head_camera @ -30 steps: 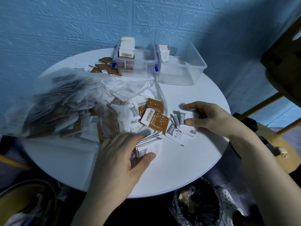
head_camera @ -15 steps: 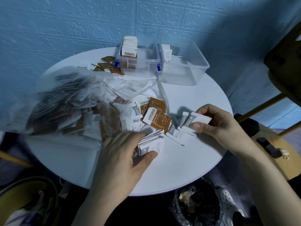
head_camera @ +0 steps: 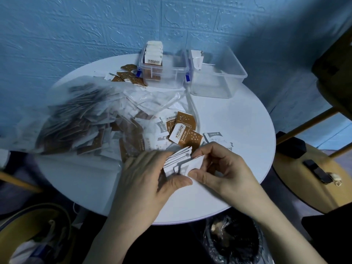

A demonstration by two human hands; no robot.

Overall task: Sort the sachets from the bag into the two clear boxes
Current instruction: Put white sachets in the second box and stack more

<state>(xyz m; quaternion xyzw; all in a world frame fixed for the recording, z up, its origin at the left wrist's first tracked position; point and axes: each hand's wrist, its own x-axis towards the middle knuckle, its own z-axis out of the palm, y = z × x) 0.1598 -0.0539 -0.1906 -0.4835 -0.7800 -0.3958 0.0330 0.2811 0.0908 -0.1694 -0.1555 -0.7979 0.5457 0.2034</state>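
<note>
A clear plastic bag [head_camera: 80, 119] full of brown and white sachets lies open across the left of the round white table [head_camera: 238, 130]. My left hand [head_camera: 146, 180] grips a fanned stack of white sachets [head_camera: 178, 162] near the table's front. My right hand [head_camera: 222, 172] pinches the stack's right edge with thumb and fingers. Loose brown sachets [head_camera: 185, 136] lie just beyond the hands, and a white sachet [head_camera: 214, 140] lies to their right. At the back stand two clear boxes: the left box [head_camera: 167, 73] holds a row of brown sachets, the right box [head_camera: 217, 80] a few white ones.
More brown sachets [head_camera: 129, 75] lie scattered left of the boxes. A wooden stool [head_camera: 312, 180] with a small dark object stands to the right. A lined bin [head_camera: 234, 241] sits below the table's front edge. A blue textured wall rises behind.
My right hand lifted white sachets from the table's right side and brought them left to the stack in my left hand. The two hands now meet on the stack.
</note>
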